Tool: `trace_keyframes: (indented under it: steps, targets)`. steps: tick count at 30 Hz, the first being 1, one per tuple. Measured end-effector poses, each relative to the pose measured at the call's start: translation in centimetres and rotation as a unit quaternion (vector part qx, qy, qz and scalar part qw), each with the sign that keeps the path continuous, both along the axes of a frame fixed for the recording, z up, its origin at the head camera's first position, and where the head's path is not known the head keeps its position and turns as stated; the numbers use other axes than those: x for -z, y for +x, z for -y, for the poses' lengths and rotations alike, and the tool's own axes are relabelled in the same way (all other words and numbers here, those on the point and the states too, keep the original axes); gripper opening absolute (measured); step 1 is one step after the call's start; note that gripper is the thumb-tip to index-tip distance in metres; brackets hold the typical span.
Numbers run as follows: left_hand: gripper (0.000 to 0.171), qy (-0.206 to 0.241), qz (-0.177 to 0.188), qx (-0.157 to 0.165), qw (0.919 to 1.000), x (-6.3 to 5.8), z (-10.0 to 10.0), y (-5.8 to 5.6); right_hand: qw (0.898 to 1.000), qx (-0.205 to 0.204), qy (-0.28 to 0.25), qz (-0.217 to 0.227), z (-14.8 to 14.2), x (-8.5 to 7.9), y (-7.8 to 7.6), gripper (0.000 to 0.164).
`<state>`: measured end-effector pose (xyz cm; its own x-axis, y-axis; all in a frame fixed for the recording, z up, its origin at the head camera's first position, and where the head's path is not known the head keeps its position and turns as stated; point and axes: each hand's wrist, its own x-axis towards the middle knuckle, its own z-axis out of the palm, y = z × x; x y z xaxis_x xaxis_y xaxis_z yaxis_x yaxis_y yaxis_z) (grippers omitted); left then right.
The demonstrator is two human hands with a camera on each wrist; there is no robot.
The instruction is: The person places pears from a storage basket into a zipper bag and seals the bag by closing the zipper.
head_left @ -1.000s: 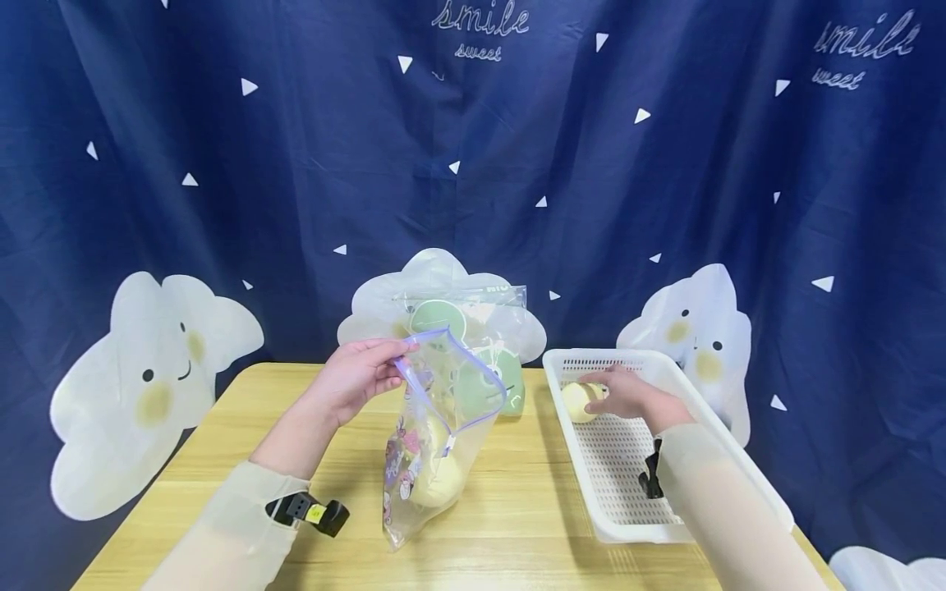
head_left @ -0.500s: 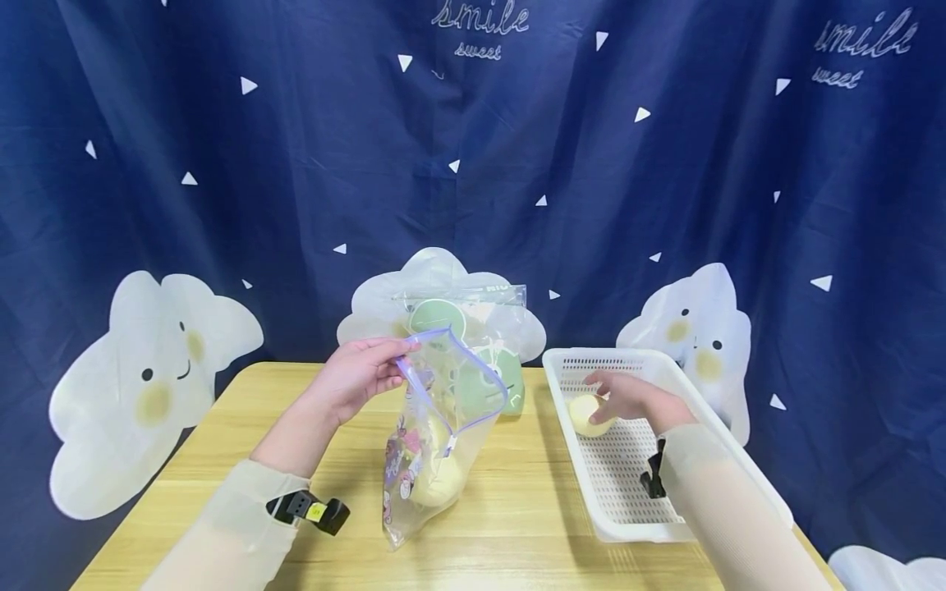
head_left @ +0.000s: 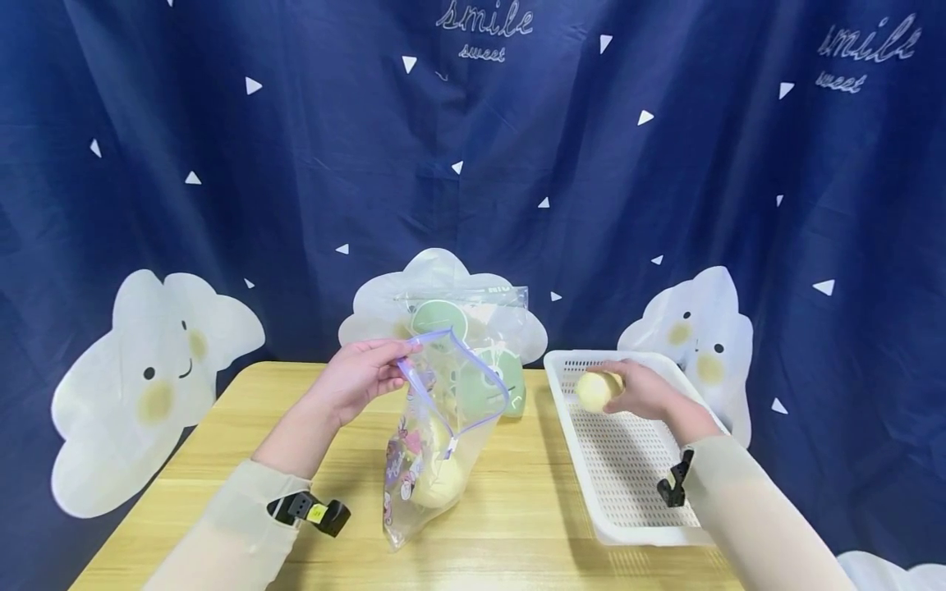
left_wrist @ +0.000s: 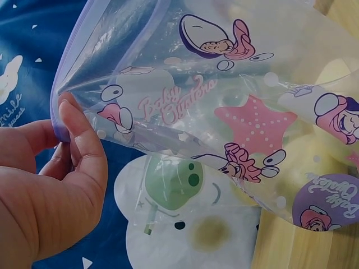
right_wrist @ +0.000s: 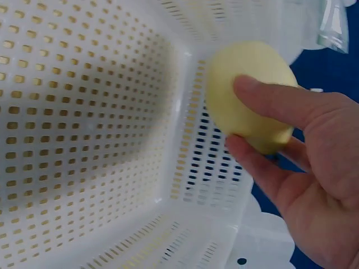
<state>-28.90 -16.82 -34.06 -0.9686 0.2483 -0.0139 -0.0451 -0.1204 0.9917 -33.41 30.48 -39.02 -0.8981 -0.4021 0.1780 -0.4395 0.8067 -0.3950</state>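
My left hand (head_left: 367, 377) pinches the purple rim of a clear zip bag (head_left: 395, 484), whose mouth gapes open. In the left wrist view, cartoon shells and a pink starfish are printed on the zip bag (left_wrist: 255, 124). Pale yellow rounded things (head_left: 441, 482) lie inside it, blurred by the plastic. My right hand (head_left: 641, 389) grips a smooth pale yellow round thing (head_left: 595, 392) above the white basket (head_left: 587, 484), near its far left corner. The right wrist view shows the thumb of the right hand (right_wrist: 320, 151) across the pale yellow round thing (right_wrist: 249, 67), fingers curled beneath.
Behind the zip bag stands another clear bag (head_left: 510, 382) with green printed shapes. The basket's perforated floor (head_left: 628, 484) shows below my right hand. A wooden table (head_left: 325, 476) bears everything; a dark blue curtain (head_left: 473, 123) hangs behind.
My right hand has raised the pale yellow round thing from the basket floor, after it shifted slightly towards me and right. The left hand and zip bag have stayed in place.
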Motion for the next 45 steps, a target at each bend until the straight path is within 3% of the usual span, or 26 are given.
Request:
trace_keyframes:
  steps: [6, 13, 19, 28, 34, 45]
  targets:
    - [0.017, -0.004, 0.002, 0.001, 1.0, -0.1, -0.2, 0.0, 0.992, 0.024, -0.055, -0.11, 0.2, -1.5, 0.6, 0.07]
    - [0.018, -0.004, 0.004, 0.004, 1.0, -0.3, -0.4, 0.0, 0.962, 0.001, -0.107, -0.25, 2.7, -4.2, 1.6, 0.073]
    - [0.021, -0.008, 0.005, 0.004, 0.9999, -0.3, -0.4, 0.1, 0.944, -0.038, -0.107, -0.311, 6.0, -6.7, 2.9, 0.077]
    - [0.017, -0.012, 0.007, 0.004, 0.9999, -0.3, -0.6, 0.0, 0.922, -0.112, -0.109, -0.353, 11.0, -8.9, 5.1, 0.077]
    - [0.016, -0.014, 0.006, 0.005, 0.9999, -0.4, -0.6, 0.0, 0.916, -0.162, -0.104, -0.351, 13.6, -9.9, 6.4, 0.078]
    - [0.018, -0.009, 0.003, 0.011, 0.9999, -0.5, -0.5, 0.0, 0.929, -0.218, -0.054, -0.294, 16.6, -9.6, 7.4, 0.074]
